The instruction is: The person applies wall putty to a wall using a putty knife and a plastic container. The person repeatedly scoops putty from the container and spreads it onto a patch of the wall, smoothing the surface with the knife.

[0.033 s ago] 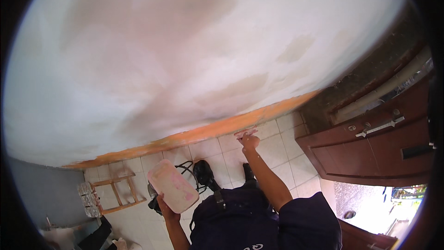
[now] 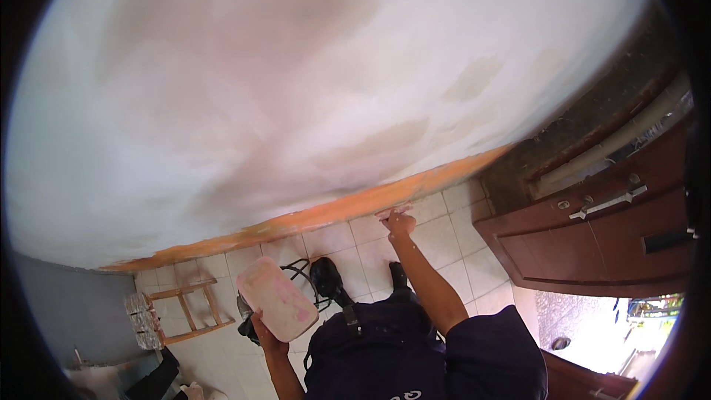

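My left hand (image 2: 271,330) grips the near edge of a pale rectangular tray (image 2: 275,292) with rounded corners and pink smears on it. My right arm reaches out toward the foot of the wall, and my right hand (image 2: 401,224) is closed around a small, flat, pinkish-white thing (image 2: 394,212). Its kind is too small to tell. That hand is close to the orange band (image 2: 370,198) along the wall's bottom. Above the band, the white wall (image 2: 281,104) carries several greyish-brown patches.
A small wooden frame (image 2: 189,310) lies on the tiled floor (image 2: 437,241) at the left. Black cords (image 2: 300,270) lie near my feet. On the right is a brown door (image 2: 592,241) with a metal handle, beside a bright opening. A grey-blue surface (image 2: 67,304) borders the left.
My right hand has turned slightly at the foot of the wall, with the pinkish thing in it. The left hand and tray stay in place.
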`<state>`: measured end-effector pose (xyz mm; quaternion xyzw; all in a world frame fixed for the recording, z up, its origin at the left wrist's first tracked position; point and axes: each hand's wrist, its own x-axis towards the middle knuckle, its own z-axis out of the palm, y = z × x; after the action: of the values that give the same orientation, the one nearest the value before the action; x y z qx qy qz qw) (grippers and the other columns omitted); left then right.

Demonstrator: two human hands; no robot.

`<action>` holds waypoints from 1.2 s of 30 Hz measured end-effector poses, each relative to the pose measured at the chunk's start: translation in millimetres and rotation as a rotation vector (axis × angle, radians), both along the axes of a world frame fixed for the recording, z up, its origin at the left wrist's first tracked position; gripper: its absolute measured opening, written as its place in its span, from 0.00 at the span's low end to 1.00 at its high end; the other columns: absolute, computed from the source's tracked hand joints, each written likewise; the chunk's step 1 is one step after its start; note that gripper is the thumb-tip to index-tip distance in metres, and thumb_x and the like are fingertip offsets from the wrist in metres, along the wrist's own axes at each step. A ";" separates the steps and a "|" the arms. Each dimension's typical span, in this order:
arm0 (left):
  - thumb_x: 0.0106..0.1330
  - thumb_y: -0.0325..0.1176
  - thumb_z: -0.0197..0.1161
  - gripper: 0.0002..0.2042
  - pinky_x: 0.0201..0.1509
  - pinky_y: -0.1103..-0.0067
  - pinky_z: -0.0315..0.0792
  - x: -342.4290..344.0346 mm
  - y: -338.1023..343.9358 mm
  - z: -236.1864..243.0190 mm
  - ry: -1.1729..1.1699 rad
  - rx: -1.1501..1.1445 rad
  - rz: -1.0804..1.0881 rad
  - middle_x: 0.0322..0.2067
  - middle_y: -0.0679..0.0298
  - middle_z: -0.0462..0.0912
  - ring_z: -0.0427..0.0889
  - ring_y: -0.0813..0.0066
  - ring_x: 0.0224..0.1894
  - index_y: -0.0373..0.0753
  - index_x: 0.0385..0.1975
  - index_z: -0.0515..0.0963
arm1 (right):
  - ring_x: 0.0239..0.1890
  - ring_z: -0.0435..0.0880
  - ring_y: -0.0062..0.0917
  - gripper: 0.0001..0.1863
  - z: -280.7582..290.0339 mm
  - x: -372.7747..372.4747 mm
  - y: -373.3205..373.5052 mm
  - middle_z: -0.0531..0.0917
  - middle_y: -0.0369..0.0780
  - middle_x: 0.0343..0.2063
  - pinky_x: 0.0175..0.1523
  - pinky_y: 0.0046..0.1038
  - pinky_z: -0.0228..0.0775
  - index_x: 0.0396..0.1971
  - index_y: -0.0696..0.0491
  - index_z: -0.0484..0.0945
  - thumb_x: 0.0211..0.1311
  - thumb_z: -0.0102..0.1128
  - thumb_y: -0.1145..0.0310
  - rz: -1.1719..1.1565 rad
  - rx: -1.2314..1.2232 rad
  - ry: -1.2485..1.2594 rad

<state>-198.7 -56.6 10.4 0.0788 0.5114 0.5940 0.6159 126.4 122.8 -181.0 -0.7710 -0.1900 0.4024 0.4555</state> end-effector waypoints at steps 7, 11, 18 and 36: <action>0.62 0.47 0.46 0.26 0.54 0.67 0.70 -21.8 8.2 -9.8 -0.056 0.039 -0.065 0.49 0.57 0.74 0.75 0.61 0.50 0.36 0.56 0.63 | 0.23 0.82 0.28 0.14 20.0 8.6 77.9 0.79 0.45 0.17 0.25 0.26 0.76 0.16 0.68 0.74 0.53 0.55 0.72 -0.196 0.186 0.162; 0.62 0.48 0.47 0.26 0.54 0.67 0.70 -28.1 12.3 -11.8 -0.103 0.021 -0.076 0.49 0.57 0.74 0.75 0.61 0.50 0.36 0.55 0.64 | 0.21 0.80 0.24 0.12 69.2 -22.7 84.4 0.80 0.43 0.17 0.26 0.24 0.74 0.16 0.65 0.75 0.55 0.57 0.74 -0.094 0.368 0.094; 0.60 0.50 0.48 0.30 0.53 0.63 0.71 -23.2 31.3 -4.0 -0.111 0.013 -0.105 0.49 0.55 0.72 0.75 0.58 0.50 0.35 0.57 0.60 | 0.23 0.79 0.21 0.11 148.4 -77.0 -32.2 0.79 0.42 0.18 0.30 0.24 0.76 0.18 0.66 0.74 0.58 0.55 0.75 0.118 0.400 -0.031; 0.61 0.48 0.49 0.27 0.51 0.64 0.73 17.8 33.4 -7.2 -0.166 -0.001 -0.196 0.48 0.55 0.74 0.77 0.59 0.48 0.36 0.55 0.63 | 0.35 0.81 0.38 0.13 140.8 6.0 -136.4 0.79 0.50 0.34 0.45 0.36 0.76 0.40 0.68 0.69 0.54 0.47 0.78 -0.270 0.225 0.856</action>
<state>-180.9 -23.2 3.3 0.0785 0.4486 0.5353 0.7114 132.4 -13.7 -40.2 -0.4992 0.0745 0.5985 0.6221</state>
